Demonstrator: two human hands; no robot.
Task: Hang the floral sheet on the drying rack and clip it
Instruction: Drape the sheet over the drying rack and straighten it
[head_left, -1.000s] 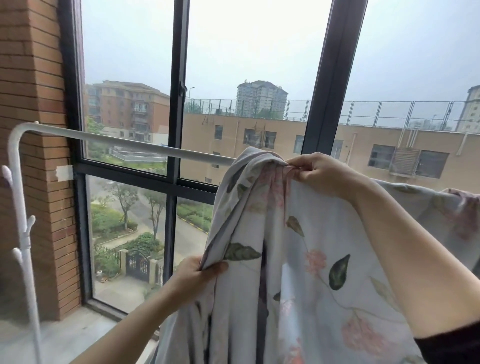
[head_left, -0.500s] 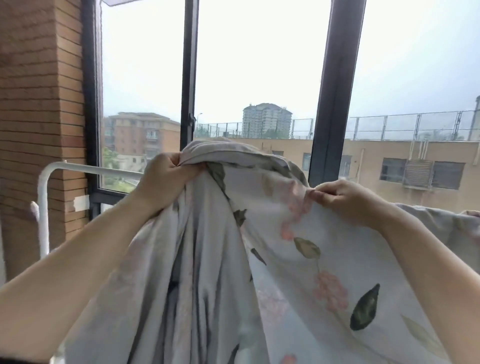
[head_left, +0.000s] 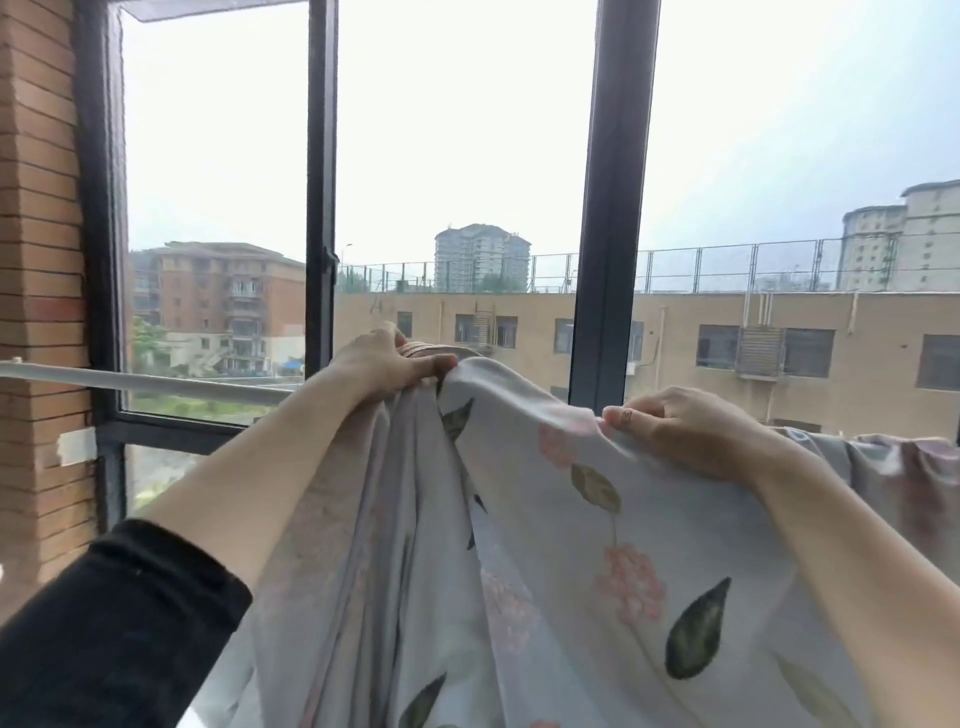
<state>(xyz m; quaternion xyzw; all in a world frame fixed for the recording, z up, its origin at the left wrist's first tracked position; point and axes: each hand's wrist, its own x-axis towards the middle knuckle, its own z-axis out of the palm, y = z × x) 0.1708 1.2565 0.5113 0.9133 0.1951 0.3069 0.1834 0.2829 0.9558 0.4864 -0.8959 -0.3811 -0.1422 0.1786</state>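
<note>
Left grip clamped on bunched top edge of floral sheet, fingers curled over fold, level with white rack rail, at right end of rail's bare stretch. Right grip pinches sheet edge between thumb and fingers, lower, further right. Sheet spans both grips, folds hanging down out of view; more fabric bunched at far right. Black sleeve on left arm. Dark window frame and brick wall behind.
</note>
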